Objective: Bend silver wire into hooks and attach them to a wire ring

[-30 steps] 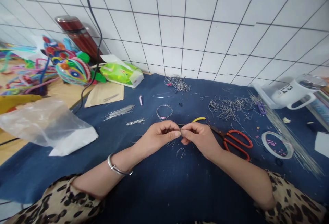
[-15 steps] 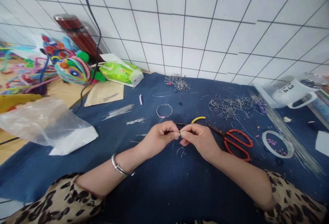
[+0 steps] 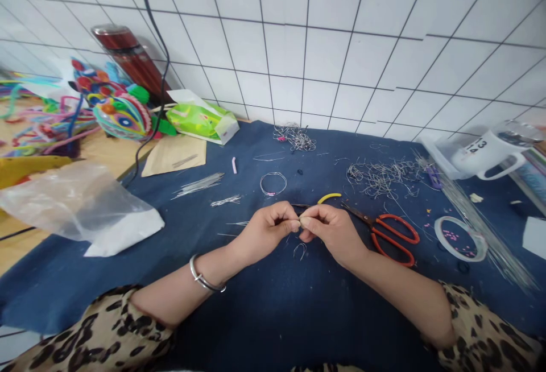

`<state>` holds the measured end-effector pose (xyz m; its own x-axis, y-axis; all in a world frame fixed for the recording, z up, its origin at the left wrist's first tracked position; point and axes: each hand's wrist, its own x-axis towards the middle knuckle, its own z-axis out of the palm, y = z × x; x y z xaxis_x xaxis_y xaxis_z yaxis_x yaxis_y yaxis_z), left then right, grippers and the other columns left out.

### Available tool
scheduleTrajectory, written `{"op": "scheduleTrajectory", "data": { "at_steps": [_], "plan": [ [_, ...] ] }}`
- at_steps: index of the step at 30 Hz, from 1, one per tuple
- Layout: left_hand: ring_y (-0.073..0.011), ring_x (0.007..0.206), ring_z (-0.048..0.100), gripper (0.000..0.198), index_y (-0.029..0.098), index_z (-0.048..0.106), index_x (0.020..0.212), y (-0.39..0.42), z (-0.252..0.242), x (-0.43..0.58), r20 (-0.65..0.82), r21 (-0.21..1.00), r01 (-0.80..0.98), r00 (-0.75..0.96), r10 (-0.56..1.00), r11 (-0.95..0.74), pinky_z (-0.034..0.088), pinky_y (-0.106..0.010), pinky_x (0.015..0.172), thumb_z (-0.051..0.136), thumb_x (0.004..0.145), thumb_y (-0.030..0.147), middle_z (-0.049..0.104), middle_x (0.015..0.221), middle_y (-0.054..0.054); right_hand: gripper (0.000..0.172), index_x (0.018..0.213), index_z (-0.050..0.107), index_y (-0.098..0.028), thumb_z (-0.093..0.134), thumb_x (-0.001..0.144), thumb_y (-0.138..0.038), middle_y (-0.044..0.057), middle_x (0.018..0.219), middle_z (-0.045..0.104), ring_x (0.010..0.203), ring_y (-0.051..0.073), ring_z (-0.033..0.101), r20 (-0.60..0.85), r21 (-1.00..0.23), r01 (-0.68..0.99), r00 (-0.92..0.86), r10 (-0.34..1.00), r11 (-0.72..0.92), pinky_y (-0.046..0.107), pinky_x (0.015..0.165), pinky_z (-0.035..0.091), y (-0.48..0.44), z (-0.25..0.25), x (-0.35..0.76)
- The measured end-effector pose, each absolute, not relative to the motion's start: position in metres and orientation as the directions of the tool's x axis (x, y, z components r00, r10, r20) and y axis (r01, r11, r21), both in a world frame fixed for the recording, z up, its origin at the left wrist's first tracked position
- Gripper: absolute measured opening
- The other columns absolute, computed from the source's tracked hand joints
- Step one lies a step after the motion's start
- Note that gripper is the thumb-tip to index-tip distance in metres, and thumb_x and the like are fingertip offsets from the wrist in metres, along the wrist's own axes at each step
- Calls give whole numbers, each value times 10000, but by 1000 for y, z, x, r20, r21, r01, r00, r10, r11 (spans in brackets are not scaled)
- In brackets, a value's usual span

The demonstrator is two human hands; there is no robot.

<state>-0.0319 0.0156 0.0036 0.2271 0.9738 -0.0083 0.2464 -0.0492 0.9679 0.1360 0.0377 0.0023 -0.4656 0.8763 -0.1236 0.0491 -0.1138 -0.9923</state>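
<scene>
My left hand (image 3: 269,232) and my right hand (image 3: 333,232) meet over the dark blue cloth, thumb and finger of each pinched together. Whatever is between the fingertips is too small to make out. Just below them lies a small bent wire (image 3: 304,249). Beyond my left hand is a thin wire ring with pink beads (image 3: 271,193). A tool with a yellow handle (image 3: 330,197) lies behind my fingers, partly hidden by them. To the right of my right hand rest scissors with orange-red handles (image 3: 401,219).
Bundles of straight wires (image 3: 198,184) lie on the left, near a plastic bag (image 3: 85,201). Tangled wire (image 3: 379,176) sits at the right, by a round dish (image 3: 439,241) with pink beads and a white mug (image 3: 488,153). A red flask (image 3: 132,59) leans against the tiled wall.
My left hand and forearm have shifted very slightly to the right. Both hands keep their pinch, and the things on the cloth lie as before.
</scene>
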Motion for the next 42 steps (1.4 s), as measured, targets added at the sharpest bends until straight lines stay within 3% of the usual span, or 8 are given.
{"op": "scheduleTrajectory", "data": {
  "at_steps": [6, 20, 23, 27, 31, 34, 37, 42],
  "plan": [
    [-84, 577, 412, 130, 146, 537, 728, 15, 2, -31, -20, 965, 260, 214, 977, -38, 336, -212, 549, 523, 800, 253, 487, 629, 30, 162, 800, 607, -158, 558, 772, -310, -3, 648, 613, 584, 114, 594, -104, -995, 49, -469, 877, -92, 272, 603, 508, 40, 2, 136],
    [-101, 558, 450, 143, 171, 570, 763, 17, 5, -40, -84, 943, 333, 247, 965, -3, 358, -215, 532, 546, 780, 311, 518, 610, 27, 161, 814, 635, -179, 521, 788, -289, -10, 669, 614, 594, 107, 612, -23, -972, 215, -485, 874, 94, 219, 587, 481, 30, -3, 134],
    [-113, 573, 479, 184, 187, 629, 835, 18, 7, -45, -85, 933, 360, 165, 983, 20, 380, -225, 545, 579, 757, 345, 573, 647, 10, 175, 875, 645, -199, 501, 803, -269, -5, 746, 624, 621, 98, 602, 34, -935, 286, -518, 854, 211, 229, 637, 475, 38, 8, 142],
    [-136, 594, 525, 283, 201, 661, 922, 24, 7, -56, -97, 933, 351, 20, 995, 84, 422, -249, 578, 617, 714, 389, 624, 689, -10, 200, 933, 645, -227, 475, 830, -250, 16, 884, 638, 810, 125, 584, 202, -699, 530, -499, 843, 481, 259, 768, 429, 58, 31, 161],
    [-124, 561, 516, 248, 200, 657, 868, 30, 4, -63, -71, 942, 328, 11, 997, 64, 420, -233, 552, 616, 706, 384, 608, 647, 7, 233, 1021, 613, -217, 484, 835, -273, 53, 992, 618, 966, 176, 525, 115, -340, 680, -655, 747, 649, 311, 839, 392, 73, 37, 177],
    [-112, 540, 506, 220, 194, 649, 844, 33, 2, -64, -63, 950, 309, 20, 998, 54, 413, -223, 535, 601, 719, 369, 596, 635, 11, 459, 1179, 514, -191, 581, 765, -377, 105, 1180, 522, 1119, 243, 408, 47, -140, 682, -720, 693, 718, 371, 900, 349, 77, 30, 182],
    [-108, 541, 515, 259, 185, 644, 898, 34, 2, -65, -103, 965, 244, 5, 995, 99, 422, -224, 534, 608, 714, 364, 601, 640, 5, 536, 1228, 459, -196, 566, 762, -437, 114, 1200, 485, 1118, 251, 383, -12, -73, 651, -758, 652, 756, 383, 897, 335, 76, 26, 182],
    [-110, 581, 538, 305, 162, 637, 953, 34, 7, -67, -145, 979, 148, 11, 989, 142, 463, -253, 597, 628, 703, 336, 618, 686, -16, 331, 1106, 522, -190, 464, 815, -336, 102, 987, 524, 941, 226, 441, -23, 21, 642, -766, 642, 767, 359, 809, 352, 65, 26, 172]
  ]
}}
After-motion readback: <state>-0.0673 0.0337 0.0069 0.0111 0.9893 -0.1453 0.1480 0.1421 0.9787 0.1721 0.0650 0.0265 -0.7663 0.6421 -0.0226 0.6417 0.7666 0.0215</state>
